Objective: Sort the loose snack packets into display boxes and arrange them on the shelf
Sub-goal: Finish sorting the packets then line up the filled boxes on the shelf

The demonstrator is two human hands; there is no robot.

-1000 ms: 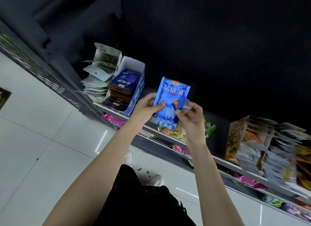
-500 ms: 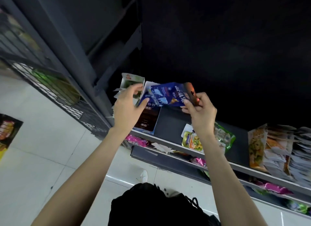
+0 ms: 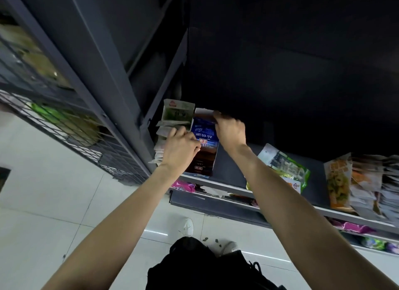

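The blue snack packet [image 3: 204, 132] is lying on top of the stack inside the blue display box [image 3: 203, 171], which is standing at the left end of the shelf [image 3: 233, 173]. Two hands are working on it: the left hand [image 3: 180, 148] is pinching the packet's near left edge with curled fingers, and the right hand [image 3: 230, 131] is gripping its far right corner at the box's back wall. One green-and-white display box [image 3: 176, 111], full of pale packets, is standing just left of the blue box, touching it. One green packet [image 3: 287, 164] is lying loose on the shelf to the right of the blue box, and farther right two rows of orange and white packets [image 3: 362, 186] are leaning together.
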